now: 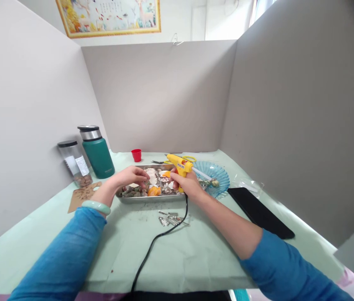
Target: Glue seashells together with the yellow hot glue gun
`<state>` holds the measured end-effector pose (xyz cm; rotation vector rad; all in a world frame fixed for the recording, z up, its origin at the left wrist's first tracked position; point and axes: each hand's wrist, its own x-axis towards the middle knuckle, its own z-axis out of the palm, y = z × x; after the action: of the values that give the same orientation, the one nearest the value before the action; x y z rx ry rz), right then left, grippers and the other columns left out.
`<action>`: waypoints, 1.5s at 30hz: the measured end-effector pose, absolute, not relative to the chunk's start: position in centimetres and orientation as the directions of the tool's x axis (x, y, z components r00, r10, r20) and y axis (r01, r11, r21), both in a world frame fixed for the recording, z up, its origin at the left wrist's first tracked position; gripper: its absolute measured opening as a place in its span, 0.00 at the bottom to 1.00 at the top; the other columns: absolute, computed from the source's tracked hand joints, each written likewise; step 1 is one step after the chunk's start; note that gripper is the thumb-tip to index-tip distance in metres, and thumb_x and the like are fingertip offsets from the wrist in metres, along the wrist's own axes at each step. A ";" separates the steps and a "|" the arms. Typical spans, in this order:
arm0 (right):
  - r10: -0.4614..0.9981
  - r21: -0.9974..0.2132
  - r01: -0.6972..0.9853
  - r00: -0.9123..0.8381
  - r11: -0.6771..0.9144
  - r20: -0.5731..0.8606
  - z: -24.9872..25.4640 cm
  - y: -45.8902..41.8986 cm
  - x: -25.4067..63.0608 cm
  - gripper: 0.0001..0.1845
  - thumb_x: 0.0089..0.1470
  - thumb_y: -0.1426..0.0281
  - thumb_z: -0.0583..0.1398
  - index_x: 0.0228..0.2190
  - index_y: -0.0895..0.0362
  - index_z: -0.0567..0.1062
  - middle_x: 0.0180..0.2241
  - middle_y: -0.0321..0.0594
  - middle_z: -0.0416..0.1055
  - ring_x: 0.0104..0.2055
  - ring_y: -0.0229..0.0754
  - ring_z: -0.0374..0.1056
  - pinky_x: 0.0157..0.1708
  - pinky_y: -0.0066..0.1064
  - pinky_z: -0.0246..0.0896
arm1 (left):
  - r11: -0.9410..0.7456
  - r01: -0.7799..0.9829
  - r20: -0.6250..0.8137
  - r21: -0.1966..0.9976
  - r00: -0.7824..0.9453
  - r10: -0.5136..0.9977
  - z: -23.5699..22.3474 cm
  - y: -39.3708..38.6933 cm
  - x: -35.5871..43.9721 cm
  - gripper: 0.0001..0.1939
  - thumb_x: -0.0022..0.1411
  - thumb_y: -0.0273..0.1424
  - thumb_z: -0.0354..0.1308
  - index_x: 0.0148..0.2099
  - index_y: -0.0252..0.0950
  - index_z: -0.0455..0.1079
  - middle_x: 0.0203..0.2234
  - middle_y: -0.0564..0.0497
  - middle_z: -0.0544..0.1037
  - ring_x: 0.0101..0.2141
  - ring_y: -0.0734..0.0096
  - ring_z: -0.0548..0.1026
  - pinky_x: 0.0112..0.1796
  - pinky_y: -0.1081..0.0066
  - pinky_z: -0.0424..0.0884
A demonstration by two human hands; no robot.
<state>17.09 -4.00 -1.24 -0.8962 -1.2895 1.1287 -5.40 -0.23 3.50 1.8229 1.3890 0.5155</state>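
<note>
My right hand [187, 181] is wrapped round the handle of a yellow hot glue gun [181, 165], its nozzle pointing up and left. A white glue stick [202, 173] sticks out of the gun's back. Beneath both hands lies a metal tray [152, 199] filled with shells and small stones, among them an orange shell [154, 191] and a pale shell [152, 175]. Over the tray's left part hovers my left hand [134, 175], fingers stretched and slightly bent, thumb apart from them. Nothing shows in it. Whether its fingertips touch the shells is hard to see.
A black cord [156, 237] runs from the gun to the front edge, past small metal clips [171, 218]. Left stand a green bottle [98, 154], a clear jar [75, 163] and a brown board [81, 196]. Behind are a red cup [136, 155] and scissors [189, 159]; right, a blue plate [222, 175] and black slab [258, 211].
</note>
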 end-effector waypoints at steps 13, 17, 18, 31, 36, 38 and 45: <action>0.962 -0.961 -0.115 -0.077 0.251 0.261 -1.0 -4.4 17.2 0.07 0.46 0.68 0.62 0.29 0.56 0.69 0.22 0.32 0.68 0.17 0.31 0.61 0.17 0.25 0.60 | -0.017 0.355 -0.136 0.935 0.401 0.906 2.8 -0.1 -5.8 0.13 0.48 0.33 0.68 0.36 0.32 0.75 0.25 0.47 0.80 0.30 0.68 0.78 0.40 0.66 0.74; 0.958 -0.962 -0.049 -0.091 0.267 0.271 -1.0 -4.3 17.1 0.09 0.45 0.67 0.63 0.29 0.55 0.69 0.21 0.31 0.68 0.17 0.32 0.60 0.17 0.26 0.60 | -0.036 0.232 -0.068 0.972 0.425 0.903 2.2 -0.6 -4.0 0.13 0.46 0.32 0.70 0.33 0.32 0.74 0.27 0.48 0.80 0.33 0.67 0.79 0.43 0.65 0.74; 0.959 -0.963 -0.036 -0.089 0.266 0.268 -1.0 -4.2 17.1 0.10 0.44 0.67 0.64 0.30 0.54 0.69 0.20 0.31 0.67 0.17 0.33 0.61 0.17 0.26 0.60 | -0.044 0.198 -0.044 0.979 0.418 0.907 2.0 -0.7 -3.3 0.13 0.46 0.32 0.70 0.33 0.32 0.73 0.27 0.48 0.80 0.33 0.67 0.79 0.44 0.64 0.74; 0.962 -0.967 -0.019 -0.099 0.252 0.253 -0.7 -4.5 17.1 0.11 0.44 0.70 0.64 0.31 0.54 0.69 0.16 0.29 0.65 0.17 0.34 0.62 0.17 0.26 0.59 | -0.033 0.024 0.019 0.999 0.437 0.899 1.3 -1.8 -1.1 0.21 0.54 0.41 0.66 0.44 0.29 0.74 0.30 0.41 0.82 0.34 0.65 0.80 0.41 0.66 0.75; 0.963 -0.970 -0.022 -0.116 0.243 0.244 -0.8 -4.4 17.1 0.12 0.43 0.69 0.64 0.31 0.54 0.68 0.15 0.28 0.64 0.16 0.34 0.60 0.16 0.25 0.58 | -0.114 0.112 0.058 0.987 0.411 0.910 1.3 -2.1 -0.6 0.15 0.49 0.35 0.69 0.35 0.30 0.73 0.26 0.46 0.80 0.29 0.70 0.79 0.37 0.70 0.75; 0.963 -0.968 -0.056 -0.102 0.244 0.249 -0.9 -4.2 17.1 0.10 0.44 0.68 0.64 0.31 0.54 0.68 0.17 0.29 0.65 0.16 0.33 0.61 0.16 0.26 0.58 | -0.106 0.133 0.052 0.985 0.358 0.932 1.2 -2.0 -0.5 0.14 0.50 0.36 0.68 0.33 0.31 0.71 0.25 0.46 0.79 0.28 0.70 0.79 0.36 0.70 0.75; 0.964 -0.954 -0.151 -0.020 0.258 0.264 -1.1 -4.2 17.0 0.10 0.43 0.68 0.62 0.30 0.56 0.68 0.21 0.31 0.69 0.16 0.31 0.61 0.17 0.24 0.59 | -0.229 0.623 0.001 0.748 0.343 0.939 1.5 -1.9 -1.3 0.05 0.54 0.26 0.57 0.36 0.34 0.71 0.19 0.52 0.77 0.18 0.74 0.73 0.22 0.75 0.68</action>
<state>17.03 -4.20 -1.09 -0.8889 -1.2427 1.1067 -1.28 -1.89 1.51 1.9496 1.3625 0.6145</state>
